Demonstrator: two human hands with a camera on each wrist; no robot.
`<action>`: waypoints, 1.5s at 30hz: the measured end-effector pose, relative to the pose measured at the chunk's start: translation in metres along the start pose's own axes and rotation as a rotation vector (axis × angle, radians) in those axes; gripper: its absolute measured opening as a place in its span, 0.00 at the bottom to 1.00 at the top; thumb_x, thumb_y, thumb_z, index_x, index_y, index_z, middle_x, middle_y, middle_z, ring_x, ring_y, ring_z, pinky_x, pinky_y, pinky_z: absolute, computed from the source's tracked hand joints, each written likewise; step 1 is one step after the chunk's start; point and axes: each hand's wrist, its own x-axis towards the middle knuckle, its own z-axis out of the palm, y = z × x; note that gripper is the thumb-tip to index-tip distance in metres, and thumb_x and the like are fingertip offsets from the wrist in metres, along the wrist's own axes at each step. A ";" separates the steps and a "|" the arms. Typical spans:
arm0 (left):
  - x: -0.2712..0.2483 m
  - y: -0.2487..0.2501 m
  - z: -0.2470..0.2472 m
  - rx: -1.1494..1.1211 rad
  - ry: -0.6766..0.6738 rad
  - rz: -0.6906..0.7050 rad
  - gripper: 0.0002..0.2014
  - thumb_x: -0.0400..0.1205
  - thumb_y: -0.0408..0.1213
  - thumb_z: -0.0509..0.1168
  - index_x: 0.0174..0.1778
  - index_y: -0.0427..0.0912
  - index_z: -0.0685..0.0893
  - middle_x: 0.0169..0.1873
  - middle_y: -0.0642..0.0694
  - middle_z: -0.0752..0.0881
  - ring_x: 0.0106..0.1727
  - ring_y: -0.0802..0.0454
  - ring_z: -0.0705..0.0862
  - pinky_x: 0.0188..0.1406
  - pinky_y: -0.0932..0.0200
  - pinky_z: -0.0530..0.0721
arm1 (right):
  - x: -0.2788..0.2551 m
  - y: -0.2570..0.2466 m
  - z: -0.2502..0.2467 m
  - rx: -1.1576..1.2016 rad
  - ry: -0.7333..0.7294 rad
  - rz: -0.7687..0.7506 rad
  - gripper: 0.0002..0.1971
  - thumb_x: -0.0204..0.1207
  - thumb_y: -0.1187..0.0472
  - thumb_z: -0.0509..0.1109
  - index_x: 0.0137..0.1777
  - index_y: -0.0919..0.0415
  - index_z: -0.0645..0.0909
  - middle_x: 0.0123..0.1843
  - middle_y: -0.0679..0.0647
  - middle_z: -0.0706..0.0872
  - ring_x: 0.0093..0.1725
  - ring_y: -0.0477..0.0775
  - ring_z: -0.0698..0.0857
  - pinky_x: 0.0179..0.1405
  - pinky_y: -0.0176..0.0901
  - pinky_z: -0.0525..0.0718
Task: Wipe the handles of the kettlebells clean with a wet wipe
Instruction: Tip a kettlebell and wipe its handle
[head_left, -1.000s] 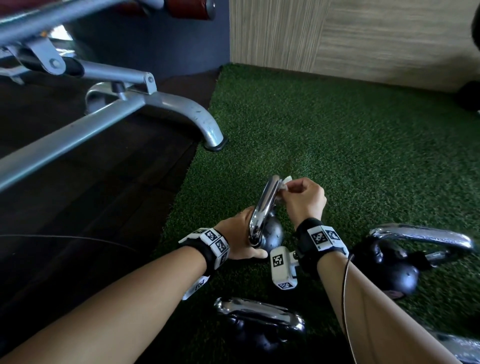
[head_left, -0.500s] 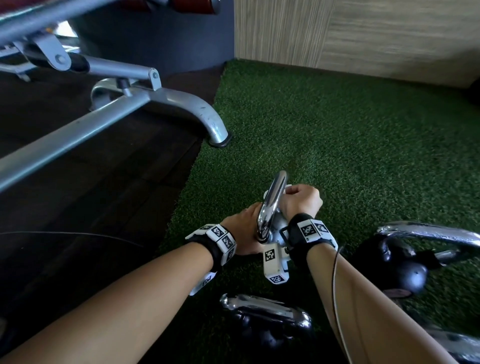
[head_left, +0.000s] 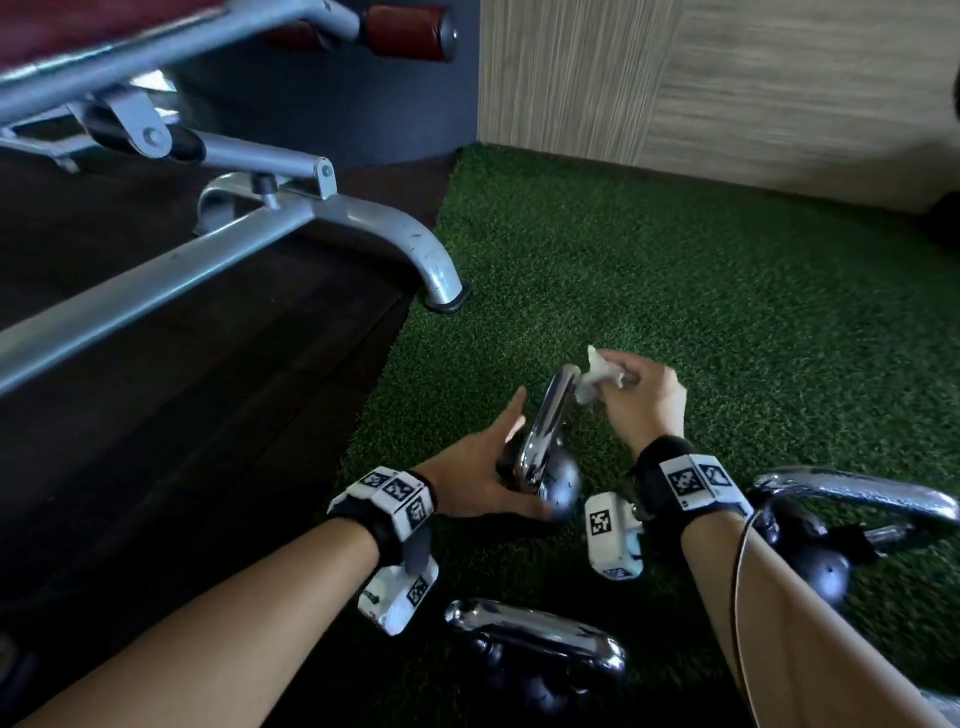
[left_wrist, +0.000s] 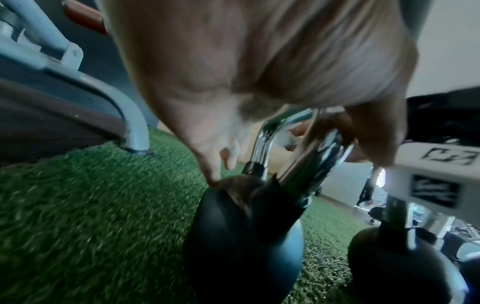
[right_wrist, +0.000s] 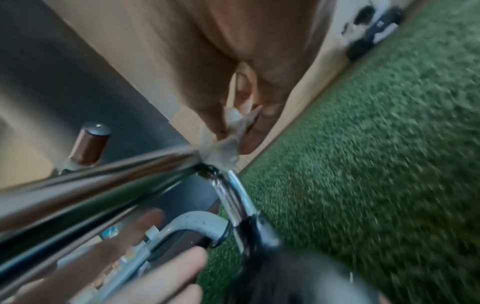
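Small kettlebell (head_left: 558, 480) stands upright on the green turf (head_left: 675, 291), near the turf's left edge where it meets the dark floor (head_left: 182, 395). Its chrome handle (head_left: 548, 415) rises as a narrow loop, seen edge-on from the head view.

Right hand (head_left: 641, 397): fingers curled, pinching a crumpled wet wipe (head_left: 597, 376) against the top bend of the handle. The right wrist view shows the wipe (right_wrist: 226, 144) touching the chrome just at the corner of the loop.

Left hand (head_left: 480, 475): fingers straight and spread, palm lying against the left side of the ball and handle base, steadying rather than gripping.

Two larger kettlebells sit nearer the person: one at the right (head_left: 826, 551), one at the bottom (head_left: 535, 654), both with chrome handles.

Handling judgement: the ball is dense and rigid, so it will probably stay put under light rubbing, but a small bell can tip on soft turf; bracing low on the ball is sound. Polished chrome is slick, more so when wet, so the wipe should wrap round the bar. The wipe is limp and tears easily; bunched is best.

Step in hand: wiping the top of the first handle. Whether the two larger handles have been wiped cannot be told.
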 end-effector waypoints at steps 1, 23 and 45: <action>-0.004 0.002 -0.003 0.017 0.086 0.038 0.66 0.69 0.63 0.81 0.90 0.56 0.39 0.83 0.49 0.74 0.80 0.54 0.75 0.83 0.54 0.71 | 0.003 -0.006 -0.004 -0.037 -0.039 -0.099 0.15 0.81 0.65 0.74 0.64 0.50 0.91 0.57 0.47 0.89 0.37 0.38 0.83 0.32 0.18 0.79; 0.029 0.040 -0.074 0.754 0.084 0.070 0.44 0.72 0.54 0.81 0.82 0.76 0.65 0.58 0.60 0.78 0.55 0.57 0.83 0.53 0.53 0.84 | -0.011 -0.017 -0.056 -0.641 -0.453 -0.274 0.12 0.73 0.63 0.72 0.32 0.45 0.81 0.31 0.42 0.81 0.32 0.43 0.81 0.24 0.25 0.65; 0.052 0.185 0.012 0.489 -0.081 0.054 0.24 0.78 0.42 0.72 0.72 0.56 0.85 0.53 0.61 0.86 0.49 0.62 0.83 0.59 0.64 0.82 | -0.052 0.070 -0.326 -0.513 -0.089 -0.208 0.13 0.66 0.69 0.84 0.48 0.52 0.95 0.44 0.46 0.90 0.45 0.51 0.89 0.47 0.39 0.81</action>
